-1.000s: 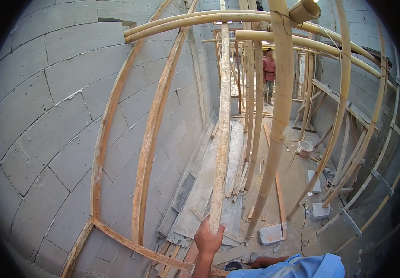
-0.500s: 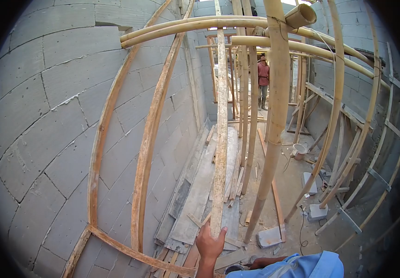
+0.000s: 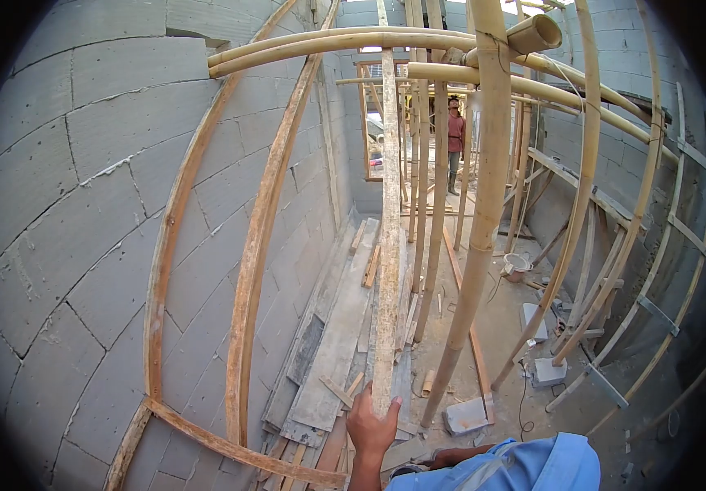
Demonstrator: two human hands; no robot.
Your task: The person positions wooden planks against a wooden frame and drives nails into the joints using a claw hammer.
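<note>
My left hand [image 3: 372,421] is closed around the near end of a long, rough wooden beam [image 3: 389,245], its thumb on the right side. The beam stretches away from me and meets the curved bamboo poles [image 3: 328,44] at the top. From a blue sleeve [image 3: 533,465] my right forearm reaches left at the bottom edge. The fingers of my right hand are hidden, and I cannot make out what they touch. Two more wooden beams [image 3: 267,204] stand left of the held one, above a cross timber [image 3: 238,450].
A grey block wall [image 3: 116,196] rises on the left. Grey boards [image 3: 332,368] lie below the beam. Upright bamboo poles [image 3: 484,204], a white block [image 3: 466,416] and a bucket [image 3: 516,266] stand to the right. A person [image 3: 455,139] in a red top stands far back.
The view has turned slightly, so most of the scene sits further left. My left hand keeps its hold on the beam. The distant person shows more fully between the poles.
</note>
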